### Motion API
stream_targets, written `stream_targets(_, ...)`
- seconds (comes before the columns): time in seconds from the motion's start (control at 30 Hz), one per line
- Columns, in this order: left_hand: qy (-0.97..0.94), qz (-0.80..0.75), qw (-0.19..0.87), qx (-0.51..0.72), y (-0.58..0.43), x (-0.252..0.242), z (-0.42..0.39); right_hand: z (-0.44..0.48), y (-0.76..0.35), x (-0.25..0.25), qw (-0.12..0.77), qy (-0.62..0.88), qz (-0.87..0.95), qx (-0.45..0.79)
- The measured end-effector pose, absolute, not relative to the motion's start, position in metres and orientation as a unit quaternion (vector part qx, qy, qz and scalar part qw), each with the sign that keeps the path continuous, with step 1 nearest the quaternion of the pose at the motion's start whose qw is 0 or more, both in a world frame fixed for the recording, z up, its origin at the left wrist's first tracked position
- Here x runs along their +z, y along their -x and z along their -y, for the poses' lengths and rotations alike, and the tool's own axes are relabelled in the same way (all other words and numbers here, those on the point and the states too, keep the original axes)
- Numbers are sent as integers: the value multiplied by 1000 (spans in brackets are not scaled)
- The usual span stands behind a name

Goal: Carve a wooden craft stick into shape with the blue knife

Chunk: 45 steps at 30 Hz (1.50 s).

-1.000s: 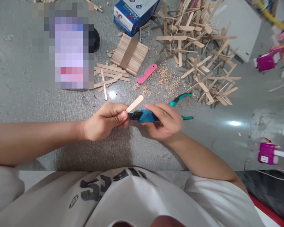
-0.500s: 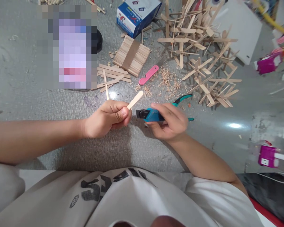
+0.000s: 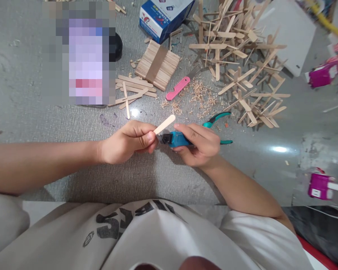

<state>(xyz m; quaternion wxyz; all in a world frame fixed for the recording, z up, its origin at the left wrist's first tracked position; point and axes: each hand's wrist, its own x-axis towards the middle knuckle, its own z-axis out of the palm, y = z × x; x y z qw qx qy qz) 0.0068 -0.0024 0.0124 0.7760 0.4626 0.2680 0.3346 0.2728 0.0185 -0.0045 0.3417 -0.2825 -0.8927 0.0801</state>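
Observation:
My left hand [image 3: 132,141] pinches a pale wooden craft stick [image 3: 165,124], its rounded end pointing up and right. My right hand [image 3: 201,144] is wrapped round a blue utility knife [image 3: 178,139] with a black nose. The knife's blade [image 3: 159,138] lies at the stick's lower edge, close to my left thumb; whether it bites into the wood I cannot tell. Teal handles [image 3: 217,117] of a hand tool show behind my right hand, its head hidden. Beyond my hands lie a pink folding saw [image 3: 178,89] and scattered wood shavings [image 3: 201,93].
Loose craft sticks [image 3: 136,87] lie beside a banded stick bundle [image 3: 170,69]. A blue-white box [image 3: 162,20] stands behind it. Many joined stick crosses [image 3: 236,48] pile up at the right. A pixelated upright shape [image 3: 86,56] is at the left, purple objects [image 3: 321,186] at far right.
The knife in my right hand has moved left, bringing its blade up to the craft stick. The stick has shifted slightly right and down in my left hand.

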Motion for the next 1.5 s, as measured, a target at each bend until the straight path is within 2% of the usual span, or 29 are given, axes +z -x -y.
stream_targets(0.17, -542, -251, 739, 313, -5, 14, 2, -21, -276, -2, 329, 260, 898, 134)
stream_targets(0.37, -591, -241, 715, 285, -5, 18, 3, -20, -275, -3, 342, 242, 897, 138)
stream_targets(0.6, -608, -269, 683, 301, -4, 14, 4, -16, -275, -3, 310, 271, 905, 102)
stream_targets(0.83, -524, -265, 730, 349, -9, 13, 7, -11, -264, -5, 386, 288, 876, 26)
stream_targets(1.03, -475, -274, 750, 369, -9, 12, 7, -10, -265, -2, 367, 302, 880, -19)
stream_targets(1.27, -423, -283, 781, 361, -11, 12, 3, -12, -275, -3, 392, 351, 849, -41)
stream_targets(1.5, -385, -274, 794, 383, -13, 13, 4, -17, -270, -1, 362, 277, 890, -1)
